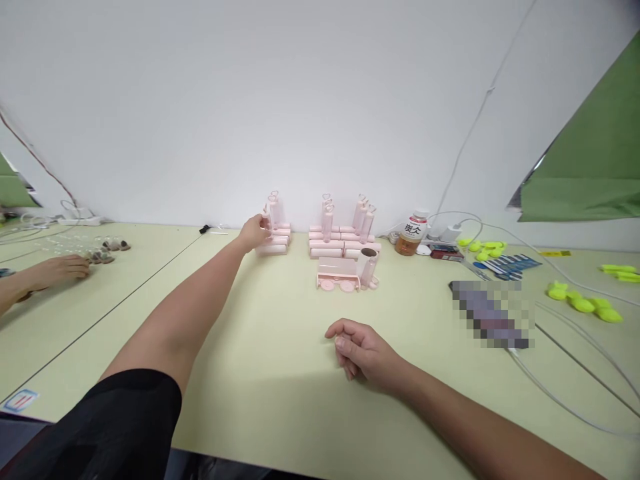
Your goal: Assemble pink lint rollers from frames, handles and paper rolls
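Stretched far forward, my left hand [254, 233] has its fingers around an upright pink cylinder piece [267, 220] at the left stack. Pink rolls [273, 249] lie beneath and beside it. My right hand [363, 353] hovers or rests near the middle of the table, its fingers loosely curled and apart, with nothing visible in them. Ahead of it stands a pink wheeled piece [339, 275] with a clear upright tube [368, 268] at its right end. Behind that, more pink rolls [326, 249] lie in rows, with upright pink cylinders [328, 223] on them.
A bottle [410, 232] stands near the wall at the right, beside a small box [447, 253]. Farther right are a blurred-out phone [487, 313], cables and yellow-green pieces [583, 301]. Another person's hand [63, 269] is at the far left by small objects [107, 251].
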### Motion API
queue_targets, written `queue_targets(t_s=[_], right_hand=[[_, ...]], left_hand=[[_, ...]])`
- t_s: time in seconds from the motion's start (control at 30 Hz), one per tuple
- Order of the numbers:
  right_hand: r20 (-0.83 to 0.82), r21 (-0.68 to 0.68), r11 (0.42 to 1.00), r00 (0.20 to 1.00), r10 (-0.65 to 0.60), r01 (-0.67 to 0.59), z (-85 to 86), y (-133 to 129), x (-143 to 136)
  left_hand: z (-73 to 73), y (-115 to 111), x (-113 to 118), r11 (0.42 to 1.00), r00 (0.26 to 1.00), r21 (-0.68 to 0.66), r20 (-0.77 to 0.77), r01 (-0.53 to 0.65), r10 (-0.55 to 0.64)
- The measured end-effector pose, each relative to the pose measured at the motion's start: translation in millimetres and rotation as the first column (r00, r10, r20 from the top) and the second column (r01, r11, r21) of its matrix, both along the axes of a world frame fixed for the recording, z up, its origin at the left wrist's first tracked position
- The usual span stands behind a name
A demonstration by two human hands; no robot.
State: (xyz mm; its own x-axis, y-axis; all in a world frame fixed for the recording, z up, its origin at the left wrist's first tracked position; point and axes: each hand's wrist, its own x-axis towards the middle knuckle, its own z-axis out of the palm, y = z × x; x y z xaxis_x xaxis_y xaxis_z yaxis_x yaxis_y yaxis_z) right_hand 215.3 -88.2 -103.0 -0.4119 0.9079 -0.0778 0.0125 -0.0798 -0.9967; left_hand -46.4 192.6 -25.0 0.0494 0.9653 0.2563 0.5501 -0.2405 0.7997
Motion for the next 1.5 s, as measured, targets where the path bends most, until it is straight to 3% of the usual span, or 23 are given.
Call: queue_targets(t_s=[0.27, 0.37, 0.47, 0.53, 0.57, 0.7, 0.73, 0.8, 0.87, 0.93, 1.07, 1.27, 1.4, 1.5], right_hand=[[0.017, -0.005, 1.000, 1.000, 0.000, 0.000, 2.0, -1.7, -1.7], [0.022, 0.003, 1.000, 1.000, -0.006, 0.006, 1.7, -1.5, -1.6], [0.030, 0.012, 1.000, 0.999, -0.020, 0.020, 0.9, -0.7, -1.8], [0.040, 0.015, 1.000, 0.999, -0.023, 0.022, 0.5, 0.3, -2.5], [0.047, 0.017, 1.000, 0.999, -0.025, 0.025, 0.5, 0.8, -3.0], [0.071, 0.016, 0.999, 0.996, -0.049, 0.048, 1.6, 2.5, -5.4], [0.072, 0.015, 0.998, 0.996, -0.054, 0.053, 1.9, 2.5, -5.9], [0.064, 0.017, 0.998, 0.996, -0.059, 0.058, 2.0, 1.9, -6.8], [0.052, 0.024, 0.998, 0.997, -0.057, 0.056, 2.0, 0.8, -7.4], [0.071, 0.018, 0.998, 0.996, -0.059, 0.058, 2.8, 0.1, -6.9], [0.234, 0.139, 0.980, 0.956, -0.175, 0.145, 9.3, 5.3, 0.3], [0.512, 0.404, 0.888, 0.750, -0.419, 0.220, 20.5, 30.4, 19.8], [0.605, 0.449, 0.878, 0.667, -0.435, 0.165, 19.2, 44.2, 22.1], [0.658, 0.439, 0.888, 0.624, -0.422, 0.137, 18.0, 49.7, 21.7]], left_hand=[[6.2, 4.1, 15.6, 0.999, 0.999, -0.040, 0.036, 0.024, -0.023], [4.2, -1.8, 16.9, 0.998, 0.998, -0.008, 0.024, -0.058, 0.059], [0.9, -16.0, 21.5, 0.972, 0.975, 0.080, 0.013, -0.221, 0.221], [-1.7, -29.2, 31.0, 0.958, 0.970, 0.155, -0.010, -0.239, 0.244], [-3.1, -36.5, 38.4, 0.963, 0.978, 0.189, -0.036, -0.193, 0.204], [-6.8, -65.8, 83.4, 0.959, 0.972, 0.212, -0.181, 0.187, -0.150], [-6.7, -72.6, 96.6, 0.931, 0.943, 0.209, -0.217, 0.299, -0.254], [-5.0, -84.2, 122.3, 0.816, 0.828, 0.220, -0.332, 0.534, -0.452], [-2.6, -92.1, 144.5, 0.740, 0.744, 0.219, -0.429, 0.636, -0.512], [-1.2, -94.8, 161.3, 0.714, 0.699, 0.203, -0.497, 0.670, -0.514], [-3.7, -85.7, 177.1, 0.730, 0.689, 0.151, -0.500, 0.667, -0.525], [-4.6, -67.7, 171.6, 0.789, 0.775, 0.137, -0.351, 0.598, -0.526], [13.2, -68.7, 160.8, 0.850, 0.868, 0.203, -0.226, 0.487, -0.443], [33.8, -77.1, 150.5, 0.879, 0.909, 0.263, 0.011, 0.398, -0.416]])
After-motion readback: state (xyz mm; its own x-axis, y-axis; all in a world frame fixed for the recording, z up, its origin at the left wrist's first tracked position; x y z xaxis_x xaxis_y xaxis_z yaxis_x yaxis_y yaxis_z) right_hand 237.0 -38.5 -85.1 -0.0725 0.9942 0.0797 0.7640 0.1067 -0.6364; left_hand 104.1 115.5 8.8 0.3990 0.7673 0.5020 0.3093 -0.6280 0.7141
